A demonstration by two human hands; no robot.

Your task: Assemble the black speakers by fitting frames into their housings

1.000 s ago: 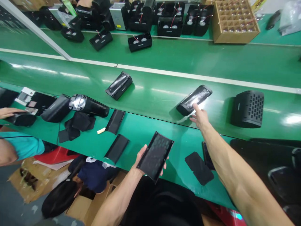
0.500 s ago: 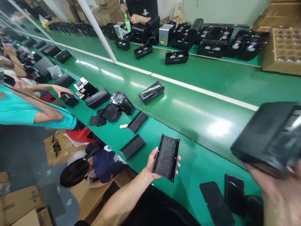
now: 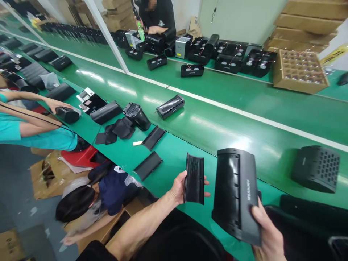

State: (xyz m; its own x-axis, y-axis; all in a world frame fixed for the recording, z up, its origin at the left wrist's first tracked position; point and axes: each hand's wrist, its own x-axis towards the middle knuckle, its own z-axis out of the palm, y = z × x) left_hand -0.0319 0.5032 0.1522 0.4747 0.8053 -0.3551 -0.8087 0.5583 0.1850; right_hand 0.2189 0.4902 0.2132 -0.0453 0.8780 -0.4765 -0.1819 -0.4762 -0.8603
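Two long axes, pretty much parallel: your left hand (image 3: 178, 187) curls fingers round the grille panel (image 3: 194, 181), nine o'clock from the speaker housing (image 3: 236, 195) your right hand (image 3: 269, 232) clamps.

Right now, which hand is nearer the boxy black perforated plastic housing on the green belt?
Right hand: gripping a glossy black plastic casing, it's left of the housing, nearer you; the left hand, holding a curved black plastic panel, is farther left.
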